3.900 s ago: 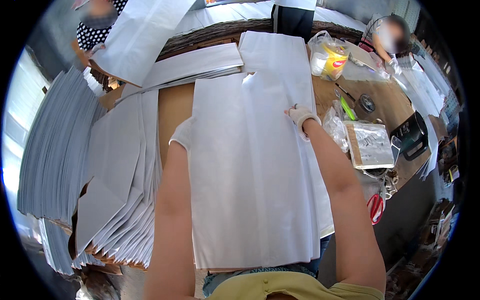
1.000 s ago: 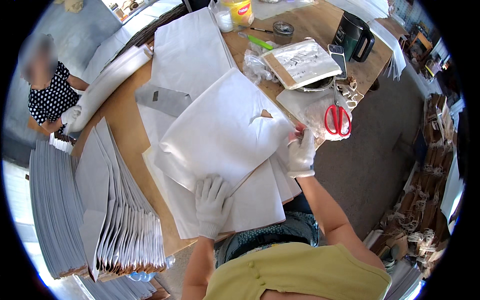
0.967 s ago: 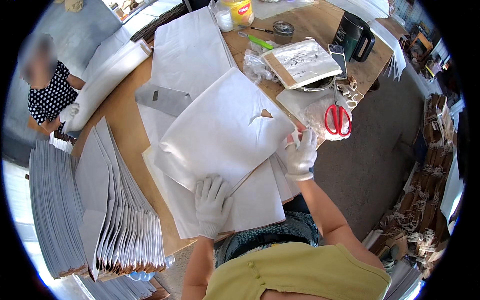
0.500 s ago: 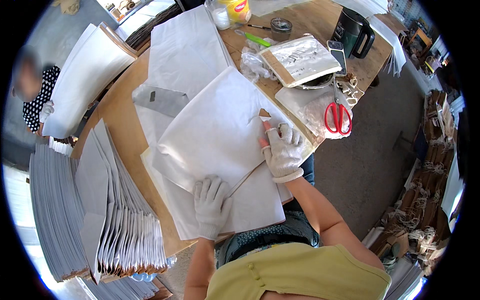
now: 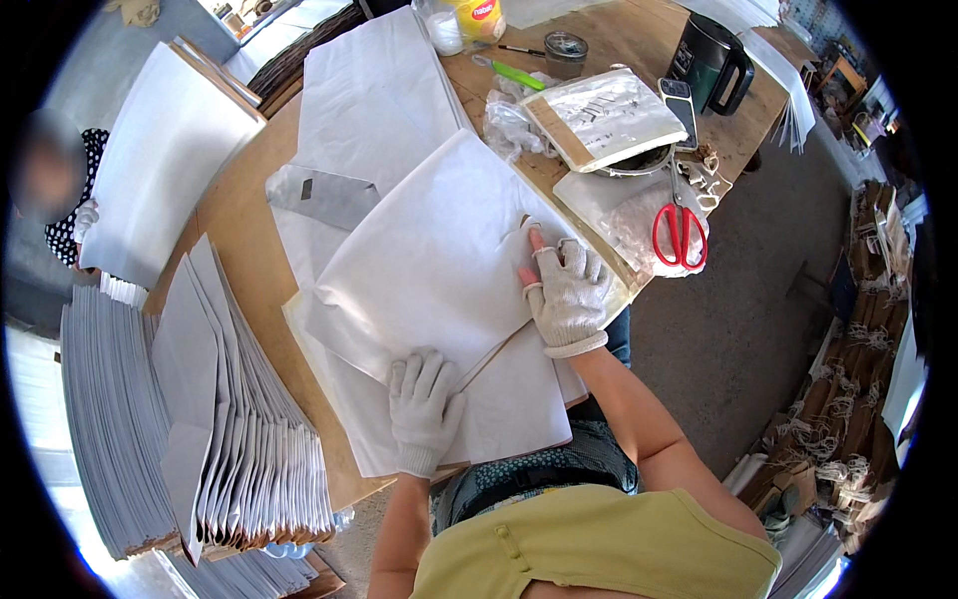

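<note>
A large white paper sheet (image 5: 419,255) lies folded at a slant over other white paper on the table in front of me. My left hand (image 5: 424,411), in a pale knit glove, rests on its near edge with fingers stretched out. On the sheet's right side lies my right hand (image 5: 571,292), also gloved, with bare thumb and index fingertips. Those two tips press on the paper, apart from each other, beside a small brown spot; the other fingers are bent. A grey paper piece with a small dark slot (image 5: 324,192) shows left of the fold.
Stacks of folded paper bags (image 5: 244,439) stand at the left. On the wooden table (image 5: 225,215) are red-handled scissors (image 5: 681,240), a white block (image 5: 604,120), a phone (image 5: 679,105), a dark kettle (image 5: 709,65), a glass jar (image 5: 566,55) and a green cutter (image 5: 517,75). Another person (image 5: 65,235) handles paper at far left.
My right fingertips have moved slightly up the sheet and now cover most of the brown spot. My left hand stays in place. The other person has shifted left.
</note>
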A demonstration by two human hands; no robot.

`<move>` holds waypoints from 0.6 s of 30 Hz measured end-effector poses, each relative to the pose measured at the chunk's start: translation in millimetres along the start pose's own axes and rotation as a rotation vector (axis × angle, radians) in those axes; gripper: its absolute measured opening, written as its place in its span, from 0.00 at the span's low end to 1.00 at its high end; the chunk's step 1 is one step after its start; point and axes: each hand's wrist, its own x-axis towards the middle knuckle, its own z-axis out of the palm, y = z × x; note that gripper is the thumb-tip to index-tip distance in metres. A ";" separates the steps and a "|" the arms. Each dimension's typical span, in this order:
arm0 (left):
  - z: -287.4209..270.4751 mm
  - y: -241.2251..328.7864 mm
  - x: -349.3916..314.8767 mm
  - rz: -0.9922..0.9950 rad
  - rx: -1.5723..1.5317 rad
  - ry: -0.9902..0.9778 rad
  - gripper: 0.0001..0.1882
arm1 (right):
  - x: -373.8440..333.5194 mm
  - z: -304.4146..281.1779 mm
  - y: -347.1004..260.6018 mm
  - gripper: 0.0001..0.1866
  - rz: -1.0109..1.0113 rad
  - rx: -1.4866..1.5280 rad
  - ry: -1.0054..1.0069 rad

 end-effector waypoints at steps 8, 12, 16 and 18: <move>0.7 -1.2 -2.5 0.004 0.002 0.028 0.24 | 1.6 -1.1 -3.7 0.32 0.036 0.026 -0.059; -0.7 -0.4 -0.8 0.007 -0.005 0.033 0.24 | 1.1 2.4 -3.5 0.33 0.052 0.045 -0.051; -0.3 -0.5 -0.7 0.003 0.004 0.022 0.25 | 1.0 4.1 -3.2 0.33 0.061 0.045 -0.079; -1.0 1.3 2.1 0.029 0.015 0.063 0.23 | -0.3 8.0 -1.5 0.32 0.057 0.037 -0.070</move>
